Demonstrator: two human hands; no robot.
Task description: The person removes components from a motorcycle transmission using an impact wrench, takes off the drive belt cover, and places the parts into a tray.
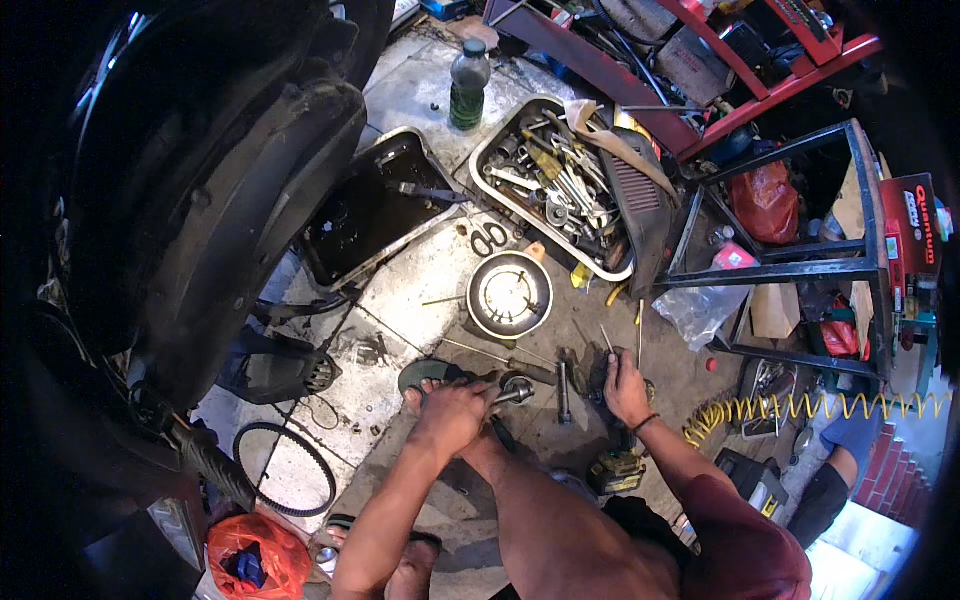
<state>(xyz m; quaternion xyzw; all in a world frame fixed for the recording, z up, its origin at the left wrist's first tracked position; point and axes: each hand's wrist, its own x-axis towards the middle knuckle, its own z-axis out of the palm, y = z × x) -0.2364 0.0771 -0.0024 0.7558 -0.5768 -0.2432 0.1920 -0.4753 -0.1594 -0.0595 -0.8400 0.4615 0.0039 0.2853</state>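
Observation:
My left hand (455, 418) is closed low over my sandalled foot (425, 375). A shiny rounded metal part (516, 389) sticks out at its fingertips; its far end is hidden by the hand. Farther right, my right hand (627, 392) has its fingers closed round a thin metal rod (607, 340) pointing away from me; its handle, if any, is hidden. Between the hands a dark metal socket extension (564, 395) lies on the floor. A screwdriver (525, 368) rests just beyond it. Ahead stands a round bowl (472, 310) with small parts inside.
A tray (480, 170) heaped with wrenches and sockets stands ahead, beside an oily black pan (412, 240). A toothed drive belt (240, 440) lies left, near the dark vehicle body (200, 230). At right are a metal frame (790, 272), a coiled yellow hose (790, 408) and a power drill (617, 470).

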